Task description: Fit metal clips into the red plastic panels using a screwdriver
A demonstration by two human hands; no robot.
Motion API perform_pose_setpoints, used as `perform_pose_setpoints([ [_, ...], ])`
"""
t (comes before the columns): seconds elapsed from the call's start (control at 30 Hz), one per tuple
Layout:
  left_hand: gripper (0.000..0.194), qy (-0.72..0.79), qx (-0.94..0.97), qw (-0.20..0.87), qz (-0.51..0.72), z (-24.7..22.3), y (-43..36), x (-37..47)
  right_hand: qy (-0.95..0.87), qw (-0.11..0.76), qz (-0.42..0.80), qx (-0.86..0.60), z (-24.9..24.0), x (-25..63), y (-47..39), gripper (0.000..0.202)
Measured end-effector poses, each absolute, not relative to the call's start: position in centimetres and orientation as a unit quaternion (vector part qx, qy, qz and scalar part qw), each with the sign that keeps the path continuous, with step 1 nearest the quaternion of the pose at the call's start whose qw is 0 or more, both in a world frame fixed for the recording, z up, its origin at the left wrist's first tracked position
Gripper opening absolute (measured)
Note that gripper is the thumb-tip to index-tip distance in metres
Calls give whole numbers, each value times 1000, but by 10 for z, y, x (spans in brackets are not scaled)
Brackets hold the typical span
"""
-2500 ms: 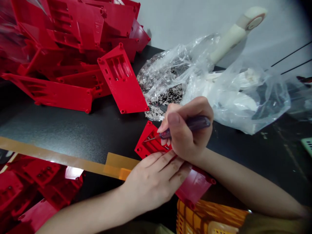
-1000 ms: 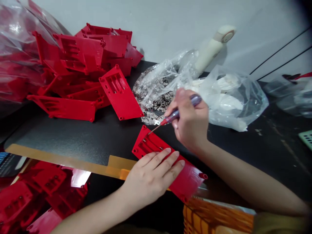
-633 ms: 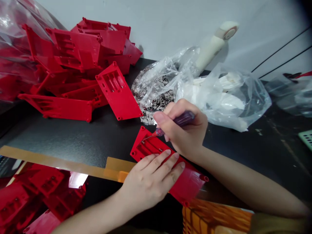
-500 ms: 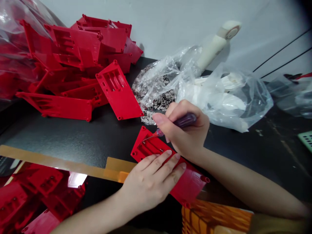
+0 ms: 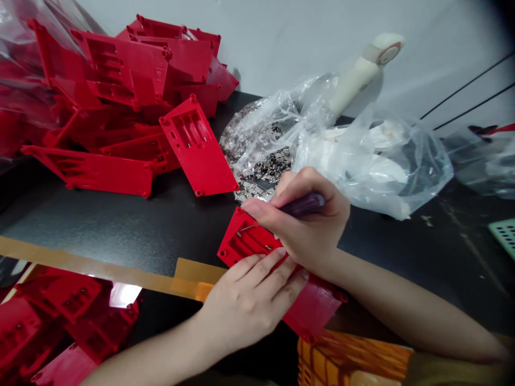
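A red plastic battery-compartment panel lies at a slant near the table's front edge. My left hand rests on its middle, fingers stretched out flat and thumb hidden. In my right hand is a screwdriver with a dark purple handle, the fingers wrapped round it. Its thin shaft slants down to the left, and the tip is at a small metal contact in the panel's far-left end. More metal contacts spill from a clear plastic bag just beyond my right hand.
Another red panel lies behind the worked one. Red panels are piled at the back left, others at lower left. A bag of white pieces, a cream bottle and an orange basket are on the right.
My right thumb and fingers have shifted slightly left and down along the screwdriver, covering its collar. My left hand and the panel stay in place. The view has moved slightly.
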State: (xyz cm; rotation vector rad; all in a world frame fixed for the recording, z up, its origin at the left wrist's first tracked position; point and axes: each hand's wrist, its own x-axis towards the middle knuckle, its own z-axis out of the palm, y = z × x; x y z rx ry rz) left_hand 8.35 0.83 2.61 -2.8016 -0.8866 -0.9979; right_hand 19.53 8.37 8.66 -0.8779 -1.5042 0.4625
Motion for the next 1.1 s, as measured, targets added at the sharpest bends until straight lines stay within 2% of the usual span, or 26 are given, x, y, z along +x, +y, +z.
perform_pose_setpoints([
  [0.2, 31, -285, -901, 12, -327, 24, 8, 85, -667, 605, 200, -386, 91, 191, 81, 46],
  [0.33, 30, -288, -899, 8, -329, 24, 9, 87, -635, 611, 231, -413, 87, 186, 80, 40],
  [0.53, 27, -291, -895, 21, -336, 27, 9, 86, -661, 562, 251, -429, 85, 191, 80, 40],
  [0.8, 36, -290, -906, 52, -303, 32, 9, 84, -629, 498, 399, -444, 121, 225, 97, 26],
  [0.9, 38, -293, -905, 52, -305, 33, 9, 84, -676, 463, 393, -419, 124, 230, 94, 25],
  [1.1, 37, -291, -904, 44, -309, 32, 10, 84, -700, 479, 329, -416, 111, 221, 93, 37],
])
